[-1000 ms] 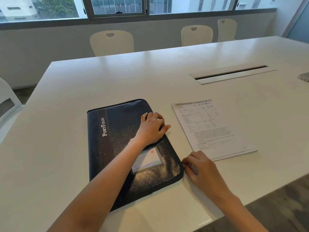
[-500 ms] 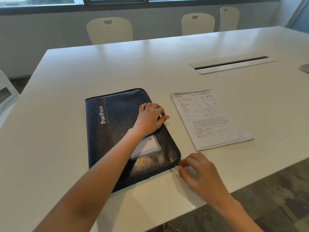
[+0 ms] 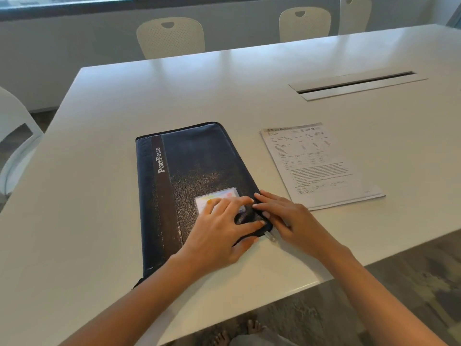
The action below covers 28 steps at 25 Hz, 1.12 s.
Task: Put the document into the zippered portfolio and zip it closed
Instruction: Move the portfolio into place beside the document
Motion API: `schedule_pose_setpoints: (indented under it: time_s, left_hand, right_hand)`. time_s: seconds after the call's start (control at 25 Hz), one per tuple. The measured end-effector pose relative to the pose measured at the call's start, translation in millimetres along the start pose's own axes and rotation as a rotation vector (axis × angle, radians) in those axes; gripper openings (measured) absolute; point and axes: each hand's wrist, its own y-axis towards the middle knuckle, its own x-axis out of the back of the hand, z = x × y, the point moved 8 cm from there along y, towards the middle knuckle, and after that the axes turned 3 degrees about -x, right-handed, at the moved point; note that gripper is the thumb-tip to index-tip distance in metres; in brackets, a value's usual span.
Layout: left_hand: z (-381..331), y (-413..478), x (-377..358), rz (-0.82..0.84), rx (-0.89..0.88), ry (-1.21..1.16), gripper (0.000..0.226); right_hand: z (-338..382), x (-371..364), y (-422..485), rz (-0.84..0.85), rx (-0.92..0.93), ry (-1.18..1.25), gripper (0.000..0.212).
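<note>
A dark blue zippered portfolio (image 3: 194, 161) marked "PortFolio" lies closed on the white table (image 3: 99, 196). A printed document (image 3: 316, 166) lies flat to its right, apart from it. My left hand (image 3: 219, 236) clasps the portfolio's near right corner, fingers on top over the card window and thumb against the near edge. My right hand (image 3: 294, 221) rests its fingertips on the portfolio's right edge just above that corner. A small metal zipper pull (image 3: 270, 237) sticks out at the corner between the two hands, and no finger grips it.
A long cable slot (image 3: 356, 84) is set into the table behind the document. White chairs (image 3: 171, 37) (image 3: 304, 23) stand along the far side, another chair (image 3: 15, 136) at the left. The table's near edge (image 3: 374, 260) runs just behind my right wrist.
My left hand slid from the portfolio's middle right edge down to its near right corner. My right hand came off the table and onto the portfolio's right edge. The camera tilted further down.
</note>
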Motion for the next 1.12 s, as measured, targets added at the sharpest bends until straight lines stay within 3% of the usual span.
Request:
schedule_pose_setpoints:
  time_s: [0.2, 0.36, 0.56, 0.68, 0.8, 0.92, 1.12]
  left_hand:
    - [-35, 10, -7, -0.066, -0.144, 0.138, 0.025]
    - [-36, 20, -7, -0.115, -0.113, 0.185, 0.015]
    - [-34, 12, -2, -0.144, -0.199, 0.178, 0.011]
    - [-30, 3, 0, -0.162, -0.220, 0.185, 0.011]
    - [-30, 1, -1, -0.177, -0.225, 0.193, 0.013]
    - [-33, 2, -3, -0.187, -0.259, 0.180, 0.016]
    - [-33, -2, 2, -0.165, -0.344, 0.171, 0.021]
  right_hand:
    - [0, 0, -4, 0.002, -0.017, 0.075, 0.040]
    - [0, -1, -3, -0.004, -0.036, 0.115, 0.042]
    - [-3, -4, -4, 0.038, -0.018, 0.098, 0.042]
    - [-3, -9, -6, 0.138, 0.027, 0.053, 0.043]
    - [-2, -9, -9, 0.235, 0.109, -0.051, 0.059]
    - [2, -7, -9, 0.230, 0.228, -0.208, 0.057]
    - [2, -5, -7, 0.179, 0.279, -0.260, 0.050]
